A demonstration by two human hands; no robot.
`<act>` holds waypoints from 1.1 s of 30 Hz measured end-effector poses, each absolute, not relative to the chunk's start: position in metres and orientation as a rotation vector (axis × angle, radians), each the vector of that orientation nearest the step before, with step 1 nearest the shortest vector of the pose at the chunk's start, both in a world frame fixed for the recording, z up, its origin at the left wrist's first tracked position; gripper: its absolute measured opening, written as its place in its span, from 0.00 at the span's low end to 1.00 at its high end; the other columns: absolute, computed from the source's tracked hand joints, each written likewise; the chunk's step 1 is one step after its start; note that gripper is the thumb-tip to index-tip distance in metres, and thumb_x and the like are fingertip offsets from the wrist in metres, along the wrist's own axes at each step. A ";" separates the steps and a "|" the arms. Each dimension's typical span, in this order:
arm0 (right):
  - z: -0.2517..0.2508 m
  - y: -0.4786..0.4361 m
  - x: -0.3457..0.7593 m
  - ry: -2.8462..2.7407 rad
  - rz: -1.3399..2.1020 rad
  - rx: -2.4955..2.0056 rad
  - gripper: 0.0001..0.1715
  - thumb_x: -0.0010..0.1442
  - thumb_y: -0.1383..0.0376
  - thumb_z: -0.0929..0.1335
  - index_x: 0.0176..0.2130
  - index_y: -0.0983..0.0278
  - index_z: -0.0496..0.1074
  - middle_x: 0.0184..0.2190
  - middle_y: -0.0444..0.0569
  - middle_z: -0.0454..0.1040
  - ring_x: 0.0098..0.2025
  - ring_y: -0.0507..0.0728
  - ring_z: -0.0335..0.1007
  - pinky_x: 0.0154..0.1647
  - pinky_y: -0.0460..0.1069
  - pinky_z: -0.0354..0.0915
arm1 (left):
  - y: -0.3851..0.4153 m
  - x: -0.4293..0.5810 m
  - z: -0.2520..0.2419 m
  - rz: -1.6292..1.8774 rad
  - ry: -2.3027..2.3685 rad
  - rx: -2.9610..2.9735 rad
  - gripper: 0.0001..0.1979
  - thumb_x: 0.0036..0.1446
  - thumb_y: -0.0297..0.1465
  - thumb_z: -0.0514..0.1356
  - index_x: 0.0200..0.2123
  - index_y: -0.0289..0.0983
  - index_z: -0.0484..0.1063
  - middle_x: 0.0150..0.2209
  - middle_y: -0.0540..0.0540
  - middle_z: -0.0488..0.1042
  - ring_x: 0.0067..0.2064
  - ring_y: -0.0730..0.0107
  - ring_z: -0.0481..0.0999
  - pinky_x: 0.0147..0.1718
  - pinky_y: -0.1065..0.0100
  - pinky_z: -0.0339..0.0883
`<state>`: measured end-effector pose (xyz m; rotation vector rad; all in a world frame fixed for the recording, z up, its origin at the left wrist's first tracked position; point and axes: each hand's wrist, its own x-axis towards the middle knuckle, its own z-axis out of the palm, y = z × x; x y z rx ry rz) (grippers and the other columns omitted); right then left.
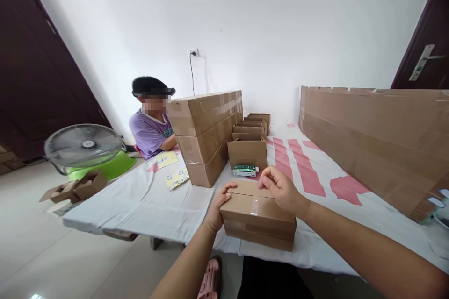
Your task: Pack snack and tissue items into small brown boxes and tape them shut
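Note:
Before me at the table's front edge sits a closed cardboard box (259,232). A short piece of clear tape (255,206) runs over the front edge of its top. My left hand (220,203) grips the box at its left end, fingers bent over the upper corner. Above the far right part of the lid, my right hand (280,190) is closed with thumb and fingertips pinched together; whatever they may hold is too small to make out. Just behind the box lies a small green and white packet (245,170).
Open cardboard boxes (247,153) stand in a row behind the packet. Stacked long cartons (210,149) rise to their left, a large cardboard panel (368,140) to the right. A person (150,126) sits beyond the stack. A fan (86,145) stands on the floor at left.

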<state>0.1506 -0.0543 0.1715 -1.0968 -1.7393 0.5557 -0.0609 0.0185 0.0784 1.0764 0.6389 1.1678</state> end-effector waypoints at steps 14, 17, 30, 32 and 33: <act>0.146 -0.096 0.140 -2.168 0.148 -1.078 0.23 0.53 0.75 0.66 0.48 0.61 0.62 0.35 0.47 0.73 0.40 0.58 0.69 0.43 0.54 0.66 | 0.021 -0.061 0.074 1.196 0.599 1.114 0.19 0.43 0.37 0.63 0.40 0.38 0.73 0.45 0.46 0.72 0.43 0.57 0.69 0.40 0.66 0.61; 0.138 -0.092 0.135 -2.258 -0.132 -1.031 0.25 0.55 0.75 0.65 0.51 0.62 0.61 0.38 0.50 0.74 0.41 0.59 0.69 0.43 0.55 0.66 | 0.021 -0.061 0.074 1.197 0.588 1.122 0.18 0.44 0.37 0.62 0.41 0.38 0.73 0.46 0.46 0.71 0.44 0.56 0.69 0.41 0.66 0.61; 0.125 -0.094 0.089 -2.289 -1.203 -1.036 0.08 0.57 0.75 0.62 0.36 0.68 0.69 0.21 0.52 0.72 0.22 0.56 0.65 0.24 0.51 0.56 | 0.022 -0.061 0.072 1.168 0.610 1.136 0.19 0.45 0.37 0.61 0.42 0.38 0.71 0.44 0.47 0.71 0.41 0.62 0.69 0.39 0.67 0.61; 0.123 -0.094 0.083 -2.294 -1.223 -1.076 0.08 0.57 0.75 0.62 0.35 0.68 0.68 0.21 0.53 0.72 0.21 0.57 0.65 0.23 0.51 0.56 | 0.023 -0.061 0.071 1.169 0.617 1.138 0.19 0.44 0.37 0.61 0.42 0.38 0.70 0.45 0.47 0.70 0.41 0.62 0.69 0.39 0.67 0.61; 0.123 -0.094 0.082 -2.296 -1.226 -1.085 0.08 0.57 0.75 0.61 0.34 0.68 0.68 0.21 0.53 0.72 0.21 0.57 0.65 0.23 0.51 0.55 | 0.023 -0.061 0.071 1.168 0.620 1.141 0.19 0.44 0.38 0.61 0.42 0.38 0.70 0.45 0.47 0.70 0.41 0.62 0.69 0.39 0.67 0.61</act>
